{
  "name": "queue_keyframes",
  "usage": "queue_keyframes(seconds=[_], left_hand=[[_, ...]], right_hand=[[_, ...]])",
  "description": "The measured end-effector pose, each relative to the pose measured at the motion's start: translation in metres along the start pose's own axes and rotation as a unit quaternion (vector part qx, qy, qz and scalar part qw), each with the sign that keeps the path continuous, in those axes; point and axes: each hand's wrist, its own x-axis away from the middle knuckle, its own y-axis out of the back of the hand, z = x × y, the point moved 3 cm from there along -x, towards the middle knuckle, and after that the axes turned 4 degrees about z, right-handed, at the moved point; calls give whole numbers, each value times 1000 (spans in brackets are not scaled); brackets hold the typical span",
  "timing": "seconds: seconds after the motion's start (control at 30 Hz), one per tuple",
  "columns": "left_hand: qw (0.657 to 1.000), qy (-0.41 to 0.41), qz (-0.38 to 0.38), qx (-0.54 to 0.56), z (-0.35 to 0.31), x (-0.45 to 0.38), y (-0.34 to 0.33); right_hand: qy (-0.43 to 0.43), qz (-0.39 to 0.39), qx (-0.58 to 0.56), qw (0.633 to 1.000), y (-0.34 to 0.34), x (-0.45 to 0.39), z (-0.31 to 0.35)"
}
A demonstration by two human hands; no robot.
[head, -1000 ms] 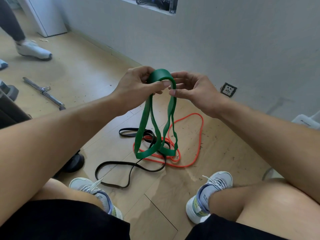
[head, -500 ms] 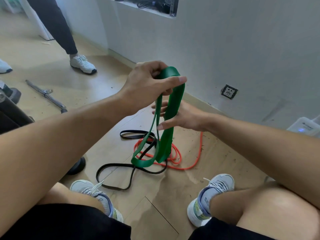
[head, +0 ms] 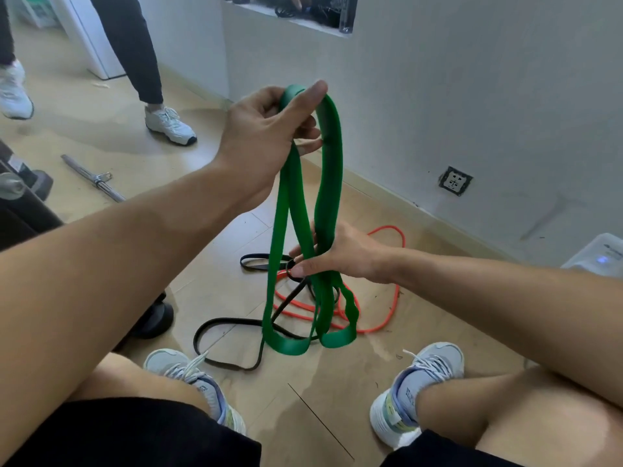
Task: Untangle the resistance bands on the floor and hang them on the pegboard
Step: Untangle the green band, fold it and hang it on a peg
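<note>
Holding wide green rubber resistance band [head: 332, 170] up by its top fold, left hand [head: 266, 136] gripping; right hand [head: 340, 256] pinching its strands lower down. Lower loops hanging just above thin black band [head: 215, 323] and orange band [head: 392, 298] lying tangled on wooden floor [head: 438, 264].

No text, label or number is legible; the marks on the right shoe's [head: 409, 397] heel tab are too blurred.
</note>
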Motion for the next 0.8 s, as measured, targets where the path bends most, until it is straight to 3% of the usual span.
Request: queue_keyframes(seconds=[0.13,0.4,0.63,0.8], left_hand=[[1000,-5,13,-9,1,5,-14],[999,-4,36,3,2,14,-41],[999,-3,15,45,-3,4,-23],[997,17,-48,60,0,-8,13]], right_hand=[[14,-19,-23,999,-11,-1,8],[-4,-148,20,989,-21,-14,13],[-7,-126,-87,988,-8,-14,1],[-23,-96,-35,995,14,-6,-7]])
